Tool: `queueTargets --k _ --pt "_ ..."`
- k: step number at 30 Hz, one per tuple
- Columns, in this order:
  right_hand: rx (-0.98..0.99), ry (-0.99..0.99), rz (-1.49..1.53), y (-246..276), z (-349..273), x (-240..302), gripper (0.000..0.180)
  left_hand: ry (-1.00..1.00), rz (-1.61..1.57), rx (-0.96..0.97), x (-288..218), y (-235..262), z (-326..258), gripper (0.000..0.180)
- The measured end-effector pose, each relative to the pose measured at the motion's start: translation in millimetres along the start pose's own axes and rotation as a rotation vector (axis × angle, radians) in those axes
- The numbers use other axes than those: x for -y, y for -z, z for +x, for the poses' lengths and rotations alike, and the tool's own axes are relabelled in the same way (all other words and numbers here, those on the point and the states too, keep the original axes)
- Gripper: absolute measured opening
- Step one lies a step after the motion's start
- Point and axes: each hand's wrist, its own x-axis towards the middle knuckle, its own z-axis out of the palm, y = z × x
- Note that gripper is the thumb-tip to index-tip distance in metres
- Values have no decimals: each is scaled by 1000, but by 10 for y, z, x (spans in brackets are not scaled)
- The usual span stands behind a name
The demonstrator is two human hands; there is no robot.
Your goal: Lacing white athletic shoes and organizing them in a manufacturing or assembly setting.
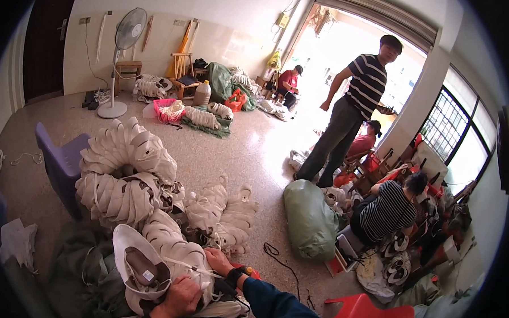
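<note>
In front of me lies a row of nested white shoe uppers (pixel 166 235). The nearest single one, a white shoe upper (pixel 140 266) with a brown lining and a small white label, tilts open side up at the left. A thin white strap (pixel 192 268) runs across the row. My right hand (pixel 218 260) is closed in a pinch on this strap. My left hand (pixel 184 296) rests low beside the single upper, its fingers curled in. What those fingers hold, if anything, is hidden.
Coiled stacks of shoe uppers (pixel 119 190) stand left, by a purple chair (pixel 61 162). Right are a green sack (pixel 311 219), a red stool (pixel 366 312) and a seated person (pixel 384 213) among piled shoes. Another person (pixel 362 92) stands beyond. A dark cord (pixel 285 265) crosses the floor.
</note>
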Motion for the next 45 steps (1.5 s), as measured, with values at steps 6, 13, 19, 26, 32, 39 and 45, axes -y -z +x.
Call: queueTargets --k 6,13,19,26,32,39,45 --pt "-28 20 -17 -38 -1 4 39 8 -8 5 -31 41 -12 12" --pt "-28 12 -23 34 -9 113 39 -13 -4 0 -21 29 40 11" --pt "-46 7 5 -1 -53 87 39 -24 -3 -7 12 0 33 11" --pt "-49 61 -19 21 -45 147 39 -3 -11 6 -6 2 13 12" --pt "-45 30 -11 12 -61 168 39 26 -32 13 -37 30 15 12" --pt "-64 5 -23 7 -60 151 40 11 -19 3 -18 11 30 11" --pt "-53 10 -24 7 -18 117 40 8 -12 23 -17 27 46 12"
